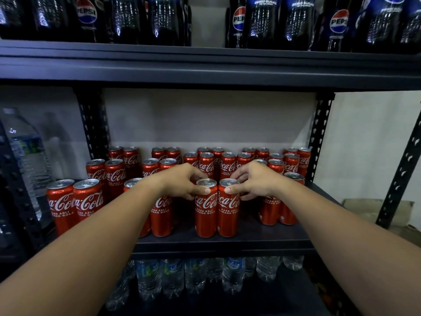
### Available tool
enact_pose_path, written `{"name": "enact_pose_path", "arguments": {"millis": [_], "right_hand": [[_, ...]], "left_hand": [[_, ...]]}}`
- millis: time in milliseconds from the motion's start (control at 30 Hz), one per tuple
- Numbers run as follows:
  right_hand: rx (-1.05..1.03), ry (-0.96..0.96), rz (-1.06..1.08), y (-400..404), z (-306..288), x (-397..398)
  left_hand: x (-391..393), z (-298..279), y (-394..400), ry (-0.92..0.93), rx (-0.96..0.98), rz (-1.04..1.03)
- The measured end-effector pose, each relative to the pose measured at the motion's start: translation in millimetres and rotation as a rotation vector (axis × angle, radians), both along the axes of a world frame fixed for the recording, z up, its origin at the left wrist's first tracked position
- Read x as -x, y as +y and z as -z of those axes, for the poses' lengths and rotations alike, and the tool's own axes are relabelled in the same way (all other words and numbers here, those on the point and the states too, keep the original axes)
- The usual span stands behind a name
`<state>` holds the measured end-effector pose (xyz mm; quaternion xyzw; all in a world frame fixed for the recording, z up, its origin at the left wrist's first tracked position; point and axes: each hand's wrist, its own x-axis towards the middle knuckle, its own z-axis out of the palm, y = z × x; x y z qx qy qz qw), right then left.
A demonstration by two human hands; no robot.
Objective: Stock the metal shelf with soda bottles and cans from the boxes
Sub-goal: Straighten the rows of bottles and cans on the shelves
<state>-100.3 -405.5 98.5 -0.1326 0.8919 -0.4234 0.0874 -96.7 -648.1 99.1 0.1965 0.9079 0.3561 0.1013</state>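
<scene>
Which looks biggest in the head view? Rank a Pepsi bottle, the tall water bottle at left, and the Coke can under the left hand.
1. Tall water bottle
2. Pepsi bottle, cropped, so unsure
3. Coke can, though nearest the camera

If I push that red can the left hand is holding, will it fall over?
Probably, if pushed near the top: the can under the left hand is tall and slim, so it looks tippy. It stands touching the can held by the right hand, which might topple too. It appears unopened, so likely heavy, and its shiny sides may be slippery.
</scene>
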Motion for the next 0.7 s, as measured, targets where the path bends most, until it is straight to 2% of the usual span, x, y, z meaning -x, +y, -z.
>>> {"name": "enact_pose_path", "arguments": {"millis": [233, 400, 533, 700], "right_hand": [[-0.036, 0.020, -0.010, 1, -4, 1], [-0.057, 0.087, 0.007, 1, -12, 11], [-0.070, 0.113, 0.047, 1, -16, 27], [-0.175, 0.200, 0.069, -11, -21, 64]], "left_hand": [[0, -8, 1, 0.003, 0.059, 0.015], [12, -16, 0, 0.027, -0.003, -0.026], [27, -21, -6, 0.133, 0.024, -0.085], [63, -30, -15, 0.342, 0.166, -0.182]]}}
